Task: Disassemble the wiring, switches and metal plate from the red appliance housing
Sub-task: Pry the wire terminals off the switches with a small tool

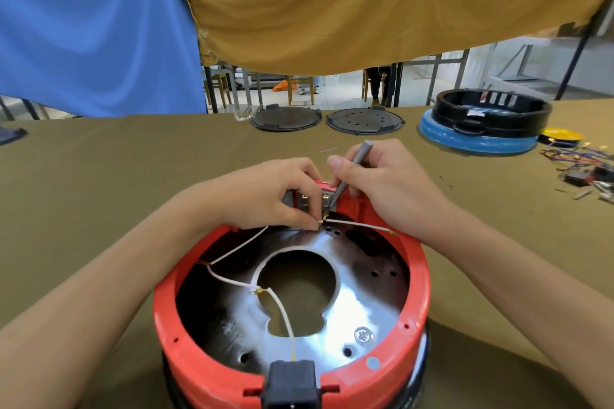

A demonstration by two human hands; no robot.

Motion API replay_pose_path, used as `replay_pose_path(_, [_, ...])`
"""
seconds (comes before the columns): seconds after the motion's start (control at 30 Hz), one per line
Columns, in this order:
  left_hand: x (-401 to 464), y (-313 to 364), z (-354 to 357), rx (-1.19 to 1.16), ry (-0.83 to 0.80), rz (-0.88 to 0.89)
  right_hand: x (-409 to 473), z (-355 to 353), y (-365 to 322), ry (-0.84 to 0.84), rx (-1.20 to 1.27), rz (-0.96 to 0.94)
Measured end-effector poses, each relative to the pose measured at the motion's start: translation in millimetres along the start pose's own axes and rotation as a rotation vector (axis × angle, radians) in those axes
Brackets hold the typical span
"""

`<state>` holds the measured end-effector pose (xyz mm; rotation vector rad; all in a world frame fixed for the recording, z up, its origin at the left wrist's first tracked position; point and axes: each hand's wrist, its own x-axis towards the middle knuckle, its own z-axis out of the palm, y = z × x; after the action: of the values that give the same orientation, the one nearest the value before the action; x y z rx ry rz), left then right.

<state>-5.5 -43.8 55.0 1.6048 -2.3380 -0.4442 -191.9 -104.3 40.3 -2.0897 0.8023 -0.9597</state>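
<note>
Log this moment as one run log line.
left hand: pinches white wire | right hand: holds grey tool | red housing: metal plate in

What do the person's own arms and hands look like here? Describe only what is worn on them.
Both forearms are bare as far as the picture shows: no sleeve or cuff reaches into view. The left hand and right hand wear no gloves, and no rings, watch or wristbands show. The nails that show look short and unpainted.
</note>
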Motion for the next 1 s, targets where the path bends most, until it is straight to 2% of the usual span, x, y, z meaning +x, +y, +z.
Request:
replay_pose_path(0.37, [-2.4, -0.9, 0.4, -0.011, -0.023, -0.009, 1.2, 1.6, -1.0, -0.003, 0.012, 0.058])
replay_pose_path(0.57, [-2.3, -4.7, 1.0, 0.008, -0.008, 0.013, -2.0, 1.6, -2.0, 0.062, -0.054, -0.057])
replay_pose_path(0.73, [-2.1, -7.7, 1.8, 0.01, -0.01, 0.039, -4.4, 0.4, -6.3, 0.013, -0.191, -0.135])
replay_pose_path(1.0, [-1.7, -7.3, 2.9, -0.02, -0.008, 0.026, 2.9, 1.8, -5.9, -0.026, -0.083, 0.063])
